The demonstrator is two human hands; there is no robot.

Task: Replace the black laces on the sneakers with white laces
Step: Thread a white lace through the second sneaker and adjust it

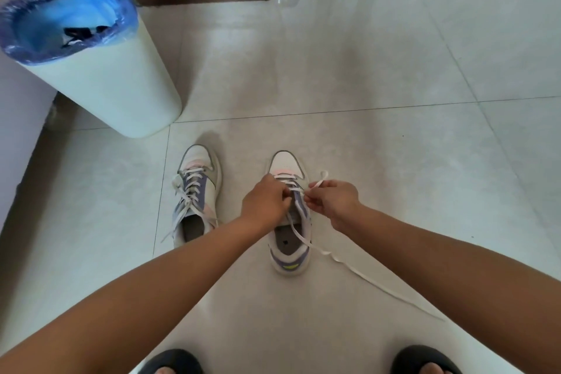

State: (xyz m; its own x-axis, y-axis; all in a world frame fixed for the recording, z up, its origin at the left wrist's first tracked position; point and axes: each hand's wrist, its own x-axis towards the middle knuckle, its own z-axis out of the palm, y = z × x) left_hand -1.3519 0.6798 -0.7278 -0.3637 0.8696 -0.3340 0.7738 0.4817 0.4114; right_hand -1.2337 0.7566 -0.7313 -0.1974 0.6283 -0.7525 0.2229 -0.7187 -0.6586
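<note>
Sandals (171, 362) near; beyond, left hand (267, 200) fingers clamp the right sneaker (290, 215) steady while right hand (332, 199) fingers pinch the white lace (315, 184), threading eyelets.

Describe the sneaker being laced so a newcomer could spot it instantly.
Start at the white bin with the blue liner; two sneakers sit on the tile before it. It is the right sneaker, under both hands. Unlike the fully laced left sneaker, its white lace trails loose.

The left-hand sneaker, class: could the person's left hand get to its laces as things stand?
Probably yes. The left sneaker sits on bare floor beside the left hand, with nothing between them. That hand would first have to let go of the white lace.
</note>
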